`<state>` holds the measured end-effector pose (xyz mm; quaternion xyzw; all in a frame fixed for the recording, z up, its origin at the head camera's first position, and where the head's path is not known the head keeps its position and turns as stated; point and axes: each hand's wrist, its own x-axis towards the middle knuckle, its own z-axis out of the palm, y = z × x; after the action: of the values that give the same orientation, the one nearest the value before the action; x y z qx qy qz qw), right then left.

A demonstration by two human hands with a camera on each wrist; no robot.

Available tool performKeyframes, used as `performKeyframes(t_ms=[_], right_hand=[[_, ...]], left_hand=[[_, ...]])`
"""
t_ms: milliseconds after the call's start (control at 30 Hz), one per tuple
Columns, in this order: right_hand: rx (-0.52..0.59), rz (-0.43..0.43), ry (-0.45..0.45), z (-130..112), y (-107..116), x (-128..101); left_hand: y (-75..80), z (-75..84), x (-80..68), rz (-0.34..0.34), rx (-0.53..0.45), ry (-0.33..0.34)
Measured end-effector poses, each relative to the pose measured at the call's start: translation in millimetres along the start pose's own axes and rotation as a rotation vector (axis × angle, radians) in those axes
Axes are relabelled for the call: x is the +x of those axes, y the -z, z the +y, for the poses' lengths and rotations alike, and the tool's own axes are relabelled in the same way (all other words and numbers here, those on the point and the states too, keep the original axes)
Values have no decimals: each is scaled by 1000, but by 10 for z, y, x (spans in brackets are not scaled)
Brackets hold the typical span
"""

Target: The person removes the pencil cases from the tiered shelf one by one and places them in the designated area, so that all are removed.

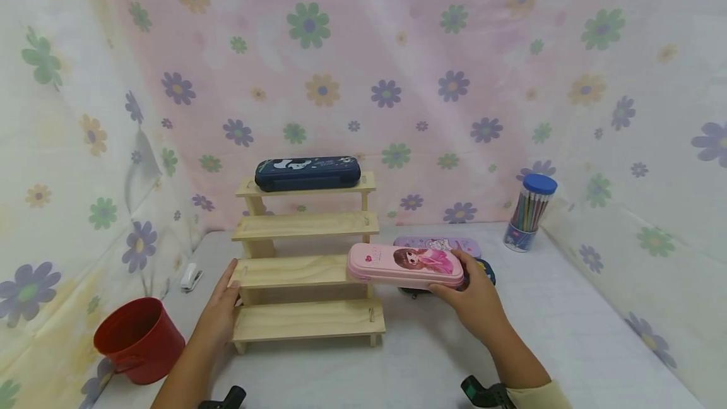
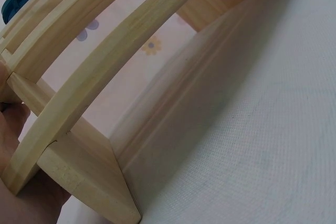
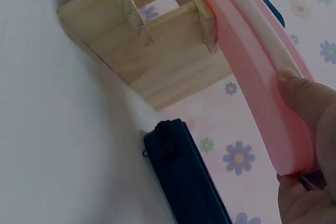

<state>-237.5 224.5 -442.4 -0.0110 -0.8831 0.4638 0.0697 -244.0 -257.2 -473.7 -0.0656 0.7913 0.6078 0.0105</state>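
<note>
In the head view a tiered wooden display shelf [image 1: 307, 319] stands on the table. My left hand [image 1: 216, 311] grips its left end near the second tier from the bottom; part of that hand is hidden behind the wood. My right hand [image 1: 479, 298] holds a pink pencil case [image 1: 375, 264] by its right end, thumb on the near side. The case's left end overlaps the right end of that same tier; whether it touches the wood I cannot tell. A dark blue pencil case [image 1: 307, 175] with a panda print lies on the top tier.
Behind the held case lie a purple pencil case [image 1: 468, 245] and a dark blue one [image 3: 184, 177], partly covered. A tub of pencils [image 1: 529, 213] with a blue lid stands at the back right. Left of the shelf are a red bucket [image 1: 142, 346] and a white stapler [image 1: 191, 276].
</note>
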Motion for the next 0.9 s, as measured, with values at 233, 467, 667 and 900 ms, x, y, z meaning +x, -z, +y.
performKeyframes(t_ms=[233, 467, 667, 900], right_hand=[[27, -3, -33, 175, 142, -10], [21, -14, -20, 352, 325, -38], [-13, -32, -42, 510, 426, -61], [-74, -111, -114, 712, 494, -84]], left_hand=[[4, 15, -8, 1, 3, 16], [6, 25, -12, -3, -8, 23], [12, 8, -4, 10, -2, 36], [9, 12, -11, 5, 2, 41]])
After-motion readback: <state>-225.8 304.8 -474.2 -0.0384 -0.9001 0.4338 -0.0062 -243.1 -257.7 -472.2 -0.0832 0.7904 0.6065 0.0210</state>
